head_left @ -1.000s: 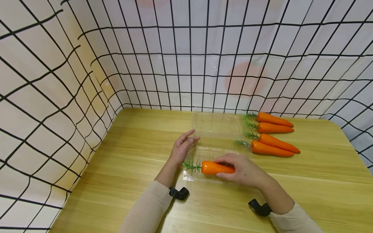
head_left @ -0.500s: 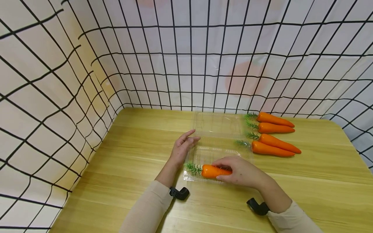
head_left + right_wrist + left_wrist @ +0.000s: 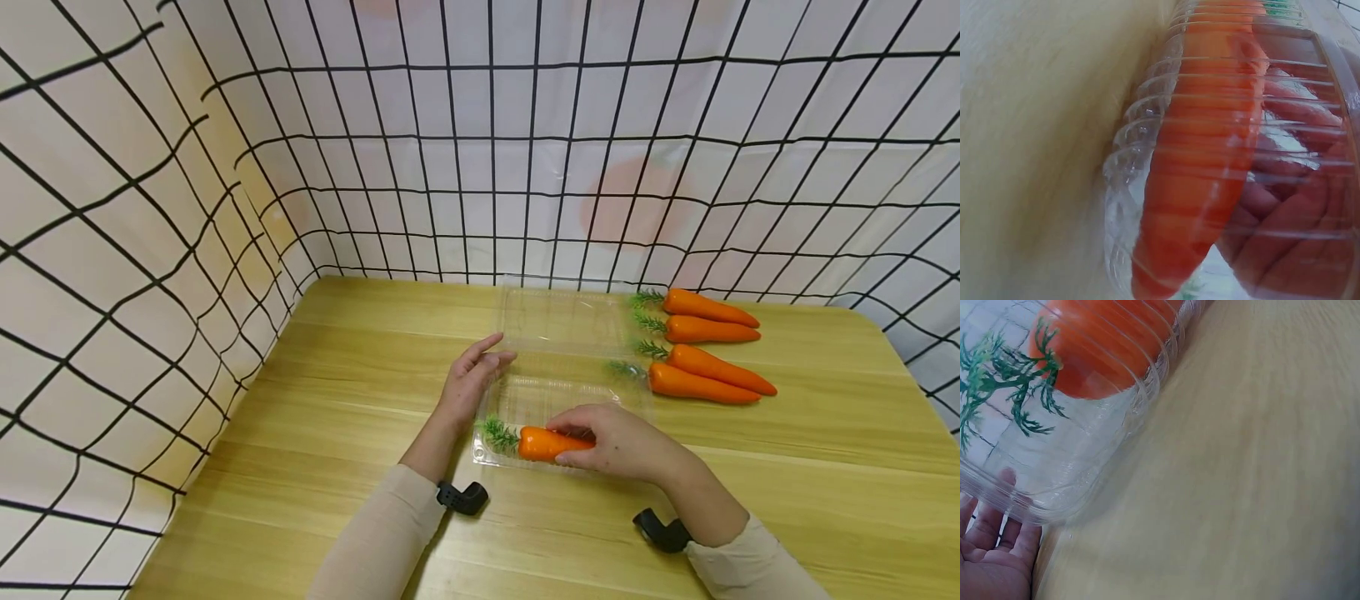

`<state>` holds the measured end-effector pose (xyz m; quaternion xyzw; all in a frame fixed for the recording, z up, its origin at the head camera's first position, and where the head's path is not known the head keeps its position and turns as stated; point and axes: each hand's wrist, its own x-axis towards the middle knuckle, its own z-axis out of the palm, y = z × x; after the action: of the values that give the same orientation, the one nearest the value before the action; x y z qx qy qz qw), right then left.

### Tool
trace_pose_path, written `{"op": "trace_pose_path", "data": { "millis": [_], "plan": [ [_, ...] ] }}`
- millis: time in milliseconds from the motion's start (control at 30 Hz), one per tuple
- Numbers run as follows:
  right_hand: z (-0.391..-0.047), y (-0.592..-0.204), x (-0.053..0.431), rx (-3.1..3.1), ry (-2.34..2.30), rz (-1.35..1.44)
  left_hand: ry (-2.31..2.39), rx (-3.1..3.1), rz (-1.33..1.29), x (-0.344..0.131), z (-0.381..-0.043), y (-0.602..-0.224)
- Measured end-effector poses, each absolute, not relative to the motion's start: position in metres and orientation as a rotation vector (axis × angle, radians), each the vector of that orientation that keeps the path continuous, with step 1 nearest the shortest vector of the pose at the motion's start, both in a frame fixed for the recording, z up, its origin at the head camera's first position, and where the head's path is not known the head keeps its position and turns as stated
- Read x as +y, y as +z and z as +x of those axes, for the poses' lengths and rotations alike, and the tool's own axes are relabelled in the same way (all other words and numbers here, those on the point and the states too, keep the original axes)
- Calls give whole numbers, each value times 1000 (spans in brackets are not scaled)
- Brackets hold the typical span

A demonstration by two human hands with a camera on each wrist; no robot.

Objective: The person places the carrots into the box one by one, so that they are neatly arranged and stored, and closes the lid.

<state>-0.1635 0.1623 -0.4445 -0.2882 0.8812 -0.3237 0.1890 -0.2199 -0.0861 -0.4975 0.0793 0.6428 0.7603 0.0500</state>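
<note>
A carrot (image 3: 538,444) with a green leafy top lies inside the front half of a clear plastic clamshell box (image 3: 525,400), along its near wall. My right hand (image 3: 626,442) grips it from above between thumb and fingers. Through the ribbed plastic, the right wrist view shows the carrot (image 3: 1210,150) against the wall and the hand behind it. My left hand (image 3: 467,387) touches the box's left side with fingers extended. In the left wrist view those fingers (image 3: 991,531) lie at the box's corner, near the leafy top (image 3: 1004,381).
The box's clear lid (image 3: 566,321) lies folded back towards the grid. Several more carrots (image 3: 708,329) lie to the right of the box, tops pointing left. A black wire grid (image 3: 510,167) with white sheeting borders the wooden table (image 3: 360,358) at the back and sides.
My right hand has lowered the carrot into the box and a little towards its near wall. The left hand has stayed in place.
</note>
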Motion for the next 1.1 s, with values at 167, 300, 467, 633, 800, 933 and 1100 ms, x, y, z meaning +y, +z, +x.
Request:
{"op": "trace_pose_path", "data": {
  "millis": [167, 300, 467, 633, 800, 933, 1100],
  "plan": [
    [-163, -444, 162, 2468, -925, -779, 2318, 1952, 234, -86, -220, -497],
    [-162, -443, 161, 2484, -930, -753, 2334, 1938, 228, -86, -221, -498],
    [-160, -439, 164, 2532, -944, -780, 2344, 1931, 224, -86, -221, -498],
    [-161, -434, 169, 2560, -974, -796, 2347, 1920, 223, -86, -220, -497],
    [-162, -431, 171, 2553, -973, -803, 2349, 1924, 221, -86, -220, -498],
    [-161, -425, 177, 2560, -1001, -761, 2343, 1917, 232, -86, -221, -498],
    [-160, -416, 191, 2645, -1089, -704, 2336, 1923, 227, -86, -220, -498]
  ]
}}
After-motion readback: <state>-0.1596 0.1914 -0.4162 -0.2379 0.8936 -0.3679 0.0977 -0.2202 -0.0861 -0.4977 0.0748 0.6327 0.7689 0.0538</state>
